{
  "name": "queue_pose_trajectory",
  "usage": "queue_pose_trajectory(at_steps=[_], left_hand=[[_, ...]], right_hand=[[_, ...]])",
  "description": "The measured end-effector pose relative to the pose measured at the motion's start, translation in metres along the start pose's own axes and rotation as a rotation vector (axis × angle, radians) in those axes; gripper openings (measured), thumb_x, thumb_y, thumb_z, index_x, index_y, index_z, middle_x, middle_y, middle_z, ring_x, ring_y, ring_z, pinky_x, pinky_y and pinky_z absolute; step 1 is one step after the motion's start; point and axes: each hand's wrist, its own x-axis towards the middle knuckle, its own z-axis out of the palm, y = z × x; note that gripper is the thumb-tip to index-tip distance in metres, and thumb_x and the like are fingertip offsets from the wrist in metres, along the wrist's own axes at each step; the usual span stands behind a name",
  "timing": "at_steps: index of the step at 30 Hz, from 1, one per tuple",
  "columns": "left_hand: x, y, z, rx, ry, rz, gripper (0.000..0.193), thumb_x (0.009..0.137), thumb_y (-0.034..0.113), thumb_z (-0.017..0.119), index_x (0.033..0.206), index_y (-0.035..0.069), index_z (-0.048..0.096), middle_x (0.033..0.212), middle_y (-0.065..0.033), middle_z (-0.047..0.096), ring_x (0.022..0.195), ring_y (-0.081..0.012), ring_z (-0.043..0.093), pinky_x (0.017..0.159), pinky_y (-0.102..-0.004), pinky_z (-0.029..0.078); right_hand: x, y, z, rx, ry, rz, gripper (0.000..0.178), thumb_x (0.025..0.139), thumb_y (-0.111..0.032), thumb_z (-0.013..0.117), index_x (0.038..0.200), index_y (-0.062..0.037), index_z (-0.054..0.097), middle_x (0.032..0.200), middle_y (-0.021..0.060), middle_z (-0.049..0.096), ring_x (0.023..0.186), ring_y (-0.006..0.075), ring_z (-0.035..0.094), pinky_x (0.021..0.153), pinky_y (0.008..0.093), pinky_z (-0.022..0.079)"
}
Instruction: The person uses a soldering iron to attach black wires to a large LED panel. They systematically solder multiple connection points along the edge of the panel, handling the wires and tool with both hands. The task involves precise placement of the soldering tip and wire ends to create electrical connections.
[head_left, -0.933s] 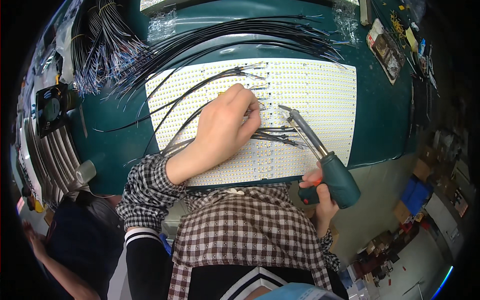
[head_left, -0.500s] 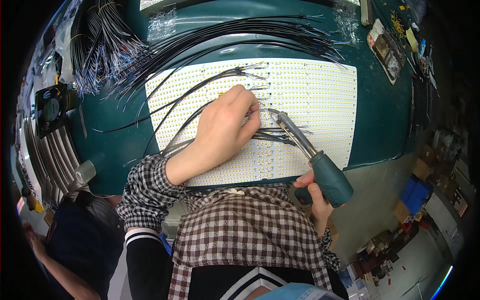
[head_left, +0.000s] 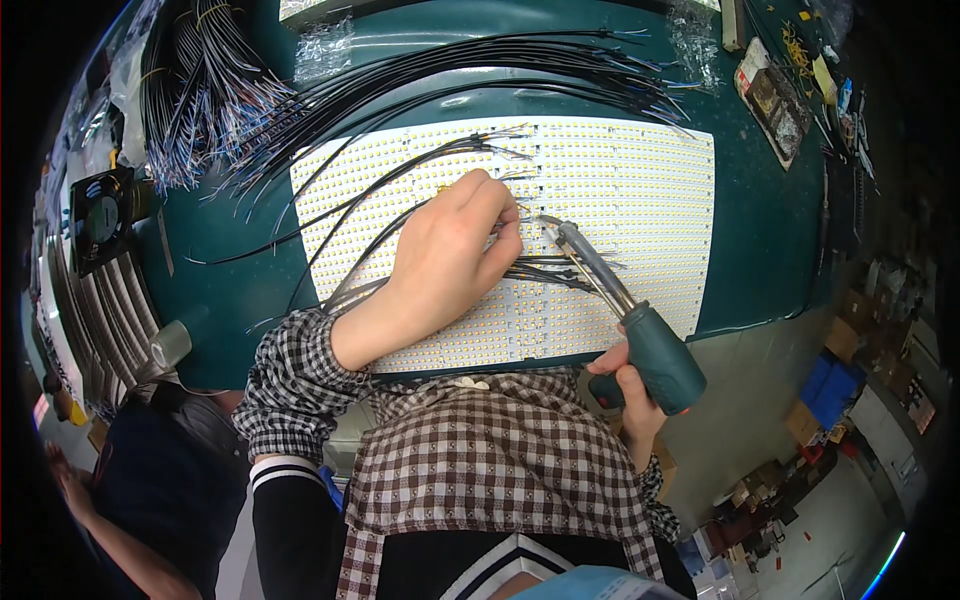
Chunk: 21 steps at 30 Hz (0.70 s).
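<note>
Green tabletop [head_left: 770, 230] bears an LED board [head_left: 640, 185]; the right hand [head_left: 640, 408], gripping a soldering gun [head_left: 663, 355], has brought its tip [head_left: 547, 220] leftward, within working reach of wire [head_left: 525, 209] the left hand [head_left: 445, 240] pinches.

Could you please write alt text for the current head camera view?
A person's right hand holds a green soldering gun, its tip beside a thin wire that the left hand pinches over a white LED board. Black cables lie across the green table.

Soldering gun [head_left: 660, 355] and right hand [head_left: 640, 398] shifted left; gun tip [head_left: 543, 219] now upper centre of frame, nearer left hand [head_left: 448, 242]
</note>
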Motion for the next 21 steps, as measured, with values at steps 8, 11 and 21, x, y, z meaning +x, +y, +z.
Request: queue_pose_trajectory(at_steps=[8,11,21], left_hand=[[0.0003,0.0024,0.0003,-0.026,0.015,0.005,0.013,0.073,0.002,0.063,0.08,0.004,0.052,0.074,-0.0104,0.053,0.064,-0.0288,0.056,0.055,-0.0371,0.045],[0.0005,0.0044,-0.0012,-0.025,-0.001,-0.008,0.012,0.074,0.002,0.062,0.08,0.004,0.052,0.075,-0.0105,0.053,0.064,-0.0285,0.057,0.056,-0.0365,0.046],[0.0056,0.006,-0.0048,-0.04,-0.05,-0.065,0.008,0.076,0.002,0.061,0.081,0.003,0.055,0.076,-0.0084,0.055,0.063,-0.021,0.056,0.056,-0.0297,0.045]], right_hand=[[-0.0014,0.0001,-0.0023,0.026,-0.014,-0.013,0.021,0.085,-0.004,0.062,0.103,0.0073,0.06,0.093,0.0161,0.065,0.081,0.0213,0.064,0.07,0.033,0.055],[0.0002,0.0002,-0.0016,0.044,-0.014,-0.019,0.033,0.086,-0.005,0.061,0.115,0.0078,0.055,0.101,0.0185,0.064,0.084,0.0228,0.065,0.072,0.0335,0.056],[-0.0015,0.0013,-0.0043,0.062,-0.031,-0.039,0.03,0.086,-0.002,0.059,0.113,0.0078,0.055,0.099,0.0174,0.064,0.086,0.0229,0.064,0.073,0.0337,0.057]])
